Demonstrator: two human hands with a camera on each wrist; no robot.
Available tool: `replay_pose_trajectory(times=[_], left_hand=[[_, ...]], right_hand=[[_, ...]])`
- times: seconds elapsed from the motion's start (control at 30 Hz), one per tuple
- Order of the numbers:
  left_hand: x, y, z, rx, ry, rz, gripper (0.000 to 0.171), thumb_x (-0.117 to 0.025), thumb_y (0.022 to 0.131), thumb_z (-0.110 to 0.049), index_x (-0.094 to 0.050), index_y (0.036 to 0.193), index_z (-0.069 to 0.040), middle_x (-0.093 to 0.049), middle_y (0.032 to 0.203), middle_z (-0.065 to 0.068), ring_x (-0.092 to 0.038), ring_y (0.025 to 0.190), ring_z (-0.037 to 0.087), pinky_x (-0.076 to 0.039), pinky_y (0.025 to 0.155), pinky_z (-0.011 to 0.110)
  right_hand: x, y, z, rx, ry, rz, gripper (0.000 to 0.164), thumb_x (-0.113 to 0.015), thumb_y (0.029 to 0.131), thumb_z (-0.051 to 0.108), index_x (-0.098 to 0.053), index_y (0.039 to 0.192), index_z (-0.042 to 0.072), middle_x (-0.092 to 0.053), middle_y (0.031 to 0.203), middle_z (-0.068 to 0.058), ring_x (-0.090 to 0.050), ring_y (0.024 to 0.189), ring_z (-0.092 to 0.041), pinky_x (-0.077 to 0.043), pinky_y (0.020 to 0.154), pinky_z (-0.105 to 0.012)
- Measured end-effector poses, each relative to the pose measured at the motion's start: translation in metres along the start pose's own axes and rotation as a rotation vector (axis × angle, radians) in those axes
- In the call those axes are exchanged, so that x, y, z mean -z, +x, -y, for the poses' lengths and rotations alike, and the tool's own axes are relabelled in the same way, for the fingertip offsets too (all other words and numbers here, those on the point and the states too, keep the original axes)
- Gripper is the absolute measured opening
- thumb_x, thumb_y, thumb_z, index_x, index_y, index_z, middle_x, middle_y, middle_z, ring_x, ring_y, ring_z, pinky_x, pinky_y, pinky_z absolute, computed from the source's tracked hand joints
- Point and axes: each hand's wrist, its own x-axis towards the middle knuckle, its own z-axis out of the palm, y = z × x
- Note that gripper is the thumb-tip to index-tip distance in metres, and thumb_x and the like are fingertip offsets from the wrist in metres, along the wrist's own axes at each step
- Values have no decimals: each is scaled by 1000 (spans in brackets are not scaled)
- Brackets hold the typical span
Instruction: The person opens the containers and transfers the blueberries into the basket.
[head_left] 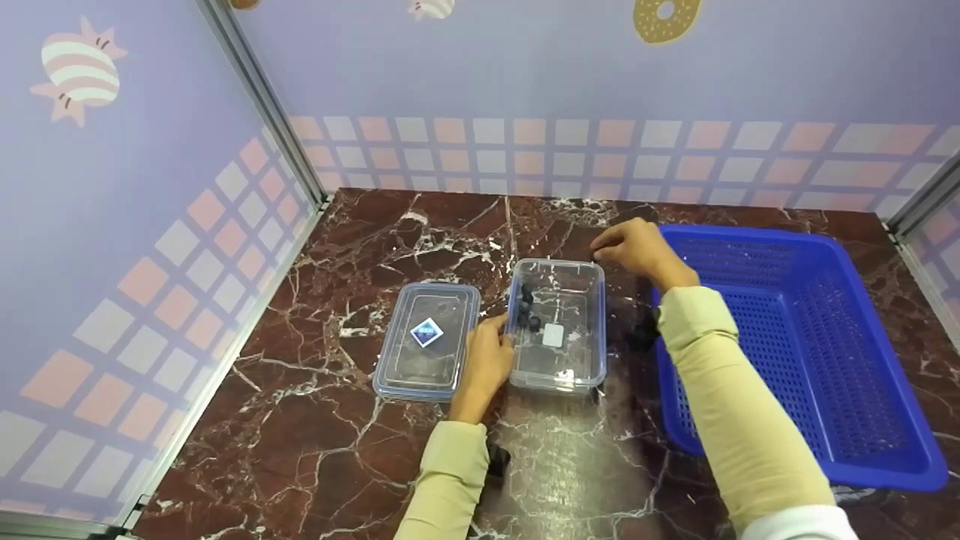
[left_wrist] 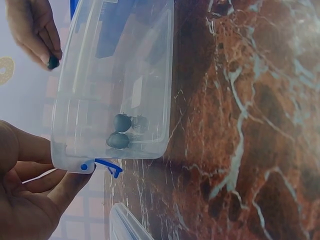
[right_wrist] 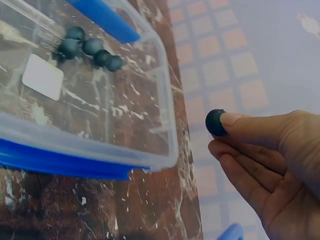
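Ur right hand has a dark berry pinched btwn thumb + fingers, by the far right corner of the clear box. Ur left hand grips the box's left side; other berries sit inside, on the left. Lid w/ sticker lies left, blue basket right.

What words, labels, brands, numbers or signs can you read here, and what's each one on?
None that I can quote for certain.
Blue and white diamond label on the lid: it has printing, but too small and blurred to read.
White square at the bottom of the open box: no lettering can be made out.
Back wall: printed pictures and coloured squares, no visible words or numbers.
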Motion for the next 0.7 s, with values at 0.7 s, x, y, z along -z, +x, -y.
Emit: replay_pose_trajectory(times=[0.7], left_hand=[[-1,1,-1,6,15,17,34,-59,83,4,-65,117,5,-66,118,21,-61,113,36,-48,98,44]], right_hand=[[48,-28,-56,-171,597,-119,37,-70,87,19,-66,119,3,-70,103,8,-65,90,0,-51,87,-20]])
